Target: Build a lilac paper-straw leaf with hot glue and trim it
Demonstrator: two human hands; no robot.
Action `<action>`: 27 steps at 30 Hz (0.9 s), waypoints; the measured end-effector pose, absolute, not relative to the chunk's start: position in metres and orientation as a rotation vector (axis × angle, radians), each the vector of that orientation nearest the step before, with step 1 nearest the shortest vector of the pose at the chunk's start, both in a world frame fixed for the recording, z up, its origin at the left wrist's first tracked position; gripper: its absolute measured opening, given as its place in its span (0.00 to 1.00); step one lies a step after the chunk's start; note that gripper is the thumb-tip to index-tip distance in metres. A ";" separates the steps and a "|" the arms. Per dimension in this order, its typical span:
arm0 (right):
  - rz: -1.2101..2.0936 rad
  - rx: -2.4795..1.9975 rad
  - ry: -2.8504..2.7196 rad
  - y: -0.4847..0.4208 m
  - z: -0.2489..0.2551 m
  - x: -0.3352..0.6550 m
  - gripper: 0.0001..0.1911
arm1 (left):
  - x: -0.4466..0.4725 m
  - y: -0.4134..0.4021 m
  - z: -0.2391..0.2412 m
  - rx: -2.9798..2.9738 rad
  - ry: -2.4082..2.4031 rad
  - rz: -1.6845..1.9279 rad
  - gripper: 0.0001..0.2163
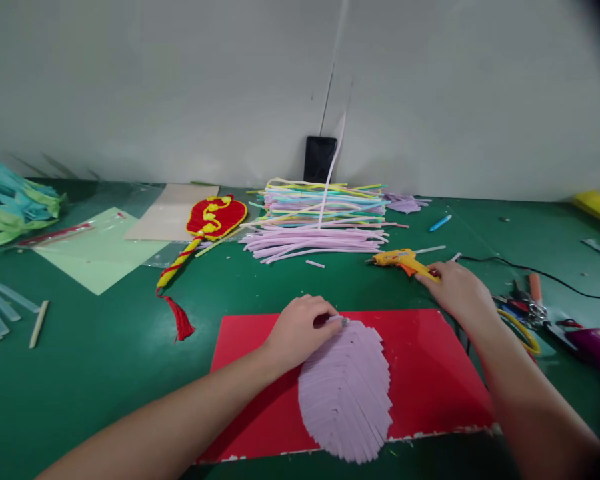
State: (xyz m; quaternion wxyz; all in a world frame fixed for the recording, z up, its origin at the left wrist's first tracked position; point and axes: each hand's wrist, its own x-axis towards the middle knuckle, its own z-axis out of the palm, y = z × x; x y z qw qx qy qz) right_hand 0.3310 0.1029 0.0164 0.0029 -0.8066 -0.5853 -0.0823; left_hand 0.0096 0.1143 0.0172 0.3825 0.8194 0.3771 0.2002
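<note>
My left hand (303,333) has its fingers bent over the top end of a lilac leaf-shaped piece (347,393), the thumb pressed near its tip. The piece is made of many slanted strips that look like pipe cleaners meeting along a middle line. It lies on a red board (430,373) and overhangs the near edge. On the right, my right hand (457,290) is closed around the handle of a yellow hot glue gun (400,259), its nozzle pointing left. A clear glue stick shows behind the gun.
Behind lie bundled coloured pipe cleaners (320,233), with a phone (320,159) against the wall. A red and yellow fan (215,217) with a tassel lies left, near green paper (103,250). Pliers (533,307), a purple tool (597,347) and a black cord (530,270) are at right.
</note>
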 end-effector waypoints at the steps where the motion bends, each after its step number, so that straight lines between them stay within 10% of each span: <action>1: -0.257 -2.511 -1.834 0.104 0.016 0.333 0.18 | 0.010 0.114 0.017 2.088 0.960 0.511 0.07; 27: -0.306 -2.474 -1.837 0.091 0.026 0.329 0.19 | 0.009 0.115 0.014 2.081 0.953 0.525 0.08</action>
